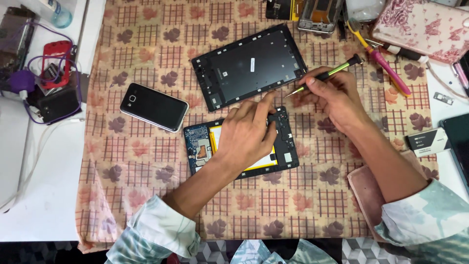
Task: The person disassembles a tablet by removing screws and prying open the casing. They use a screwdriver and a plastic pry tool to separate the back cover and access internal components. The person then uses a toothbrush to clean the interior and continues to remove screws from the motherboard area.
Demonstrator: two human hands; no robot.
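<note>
Cloth (146,161) with a leaf check covers the white table (44,205). Left hand (246,134) lies flat, empty, on the opened tablet (200,144); right hand (332,93) at two o'clock pinches a green screwdriver (327,76).

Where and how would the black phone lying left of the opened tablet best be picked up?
Probably by its two long edges, from above. The phone lies flat, back up, on the cloth, tilted slightly, with bare cloth around it. Its thin slab shape offers no top hold, so pinch across the narrow width. The left hand, resting on the opened tablet, is nearer.
</note>
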